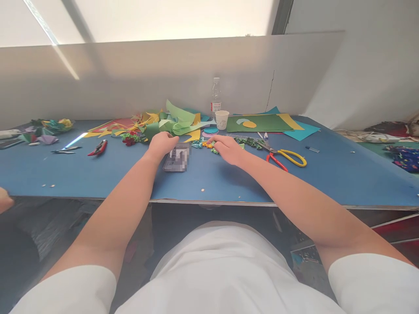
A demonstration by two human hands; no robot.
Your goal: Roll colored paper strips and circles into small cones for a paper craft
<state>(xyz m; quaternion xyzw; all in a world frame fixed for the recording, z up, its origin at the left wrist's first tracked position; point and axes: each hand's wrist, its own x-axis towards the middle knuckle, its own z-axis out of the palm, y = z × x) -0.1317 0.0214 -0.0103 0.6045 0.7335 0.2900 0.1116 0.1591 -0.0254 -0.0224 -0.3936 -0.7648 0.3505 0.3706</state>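
The clear plastic bottle (215, 92) stands capped and upright at the back of the table, its label red and white; you cannot tell from here how much is in it. Just in front of it is a printed paper cup (221, 120), also upright, its contents not visible. The blue tabletop (225, 187) runs up to a pale panel (131, 78), with bright light above it. Loose light green paper (179, 118) is heaped left of the bottle, and a dark green sheet (262, 124) lies flat to the right, near the yellow-handled scissors (296, 158). At the far left edge, part of another person's hand (5, 200) shows. Your right hand (226, 148) reaches over a yellow-orange paper piece (206, 145), small and crinkled, lying on the table between teal and green ones; its fingers are bent and bunched, and whether they grip anything you cannot tell. Your left hand (162, 144) is curled by the top of the dark smartphone (175, 164), thumb and forefinger close together, with any hold on something unclear.
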